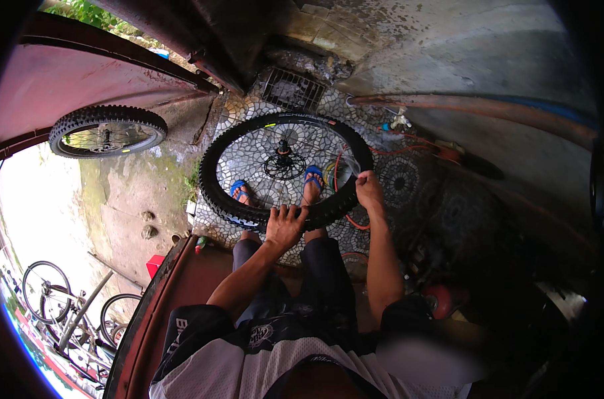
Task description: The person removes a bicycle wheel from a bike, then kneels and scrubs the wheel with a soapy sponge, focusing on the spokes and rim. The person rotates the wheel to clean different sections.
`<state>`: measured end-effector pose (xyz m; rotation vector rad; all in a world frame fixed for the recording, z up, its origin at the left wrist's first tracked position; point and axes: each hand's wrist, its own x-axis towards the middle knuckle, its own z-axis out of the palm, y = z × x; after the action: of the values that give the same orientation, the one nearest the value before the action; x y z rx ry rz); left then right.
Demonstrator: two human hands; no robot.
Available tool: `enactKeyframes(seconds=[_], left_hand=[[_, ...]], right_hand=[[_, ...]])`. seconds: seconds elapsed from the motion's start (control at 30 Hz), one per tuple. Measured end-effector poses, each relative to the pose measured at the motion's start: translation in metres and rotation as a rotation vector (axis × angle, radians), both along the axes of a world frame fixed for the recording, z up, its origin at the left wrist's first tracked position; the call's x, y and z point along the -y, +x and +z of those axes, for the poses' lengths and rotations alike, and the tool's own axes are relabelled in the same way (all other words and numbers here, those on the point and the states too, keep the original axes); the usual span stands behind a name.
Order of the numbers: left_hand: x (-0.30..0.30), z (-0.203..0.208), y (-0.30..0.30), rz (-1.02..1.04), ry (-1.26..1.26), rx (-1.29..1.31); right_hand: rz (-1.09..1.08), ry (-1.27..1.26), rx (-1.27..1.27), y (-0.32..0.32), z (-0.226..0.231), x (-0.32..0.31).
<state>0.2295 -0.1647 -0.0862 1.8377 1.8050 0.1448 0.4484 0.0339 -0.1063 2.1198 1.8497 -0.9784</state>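
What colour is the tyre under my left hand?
Black; the tyre shows best in the head view.

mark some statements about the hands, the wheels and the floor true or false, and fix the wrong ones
1. The left hand rests on the near side of the held wheel's tyre. True.
2. The right hand hangs well away from the held wheel. False: it is at the wheel's right side.
3. The second wheel, at the left, has no tyre on it. False: it carries a knobbly black tyre.
4. Blue sandals show through the spokes of the held wheel. True.
5. The floor grate lies beyond the far side of the held wheel. True.
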Motion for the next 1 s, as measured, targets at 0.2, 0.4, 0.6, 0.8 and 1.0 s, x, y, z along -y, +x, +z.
enactKeyframes(seconds=[0.2, 0.4, 0.6, 0.8, 1.0], left_hand=[[-0.001, 0.0, 0.001, -0.006, 0.015, -0.011], [-0.002, -0.002, 0.003, -0.009, 0.027, -0.029], [-0.002, -0.003, 0.003, 0.006, 0.066, -0.034], [0.0, -0.015, 0.0, -0.063, -0.092, -0.063], [-0.021, -0.005, -0.03, -0.09, -0.115, 0.038]], right_hand=[[-0.006, -0.061, 0.051, 0.006, 0.008, -0.008], [0.115, -0.213, -0.17, -0.057, 0.027, 0.001], [0.303, -0.283, -0.338, -0.12, 0.048, 0.02], [0.537, -0.46, -0.552, -0.143, 0.072, 0.033], [0.656, -0.538, -0.875, -0.143, 0.098, 0.031]])
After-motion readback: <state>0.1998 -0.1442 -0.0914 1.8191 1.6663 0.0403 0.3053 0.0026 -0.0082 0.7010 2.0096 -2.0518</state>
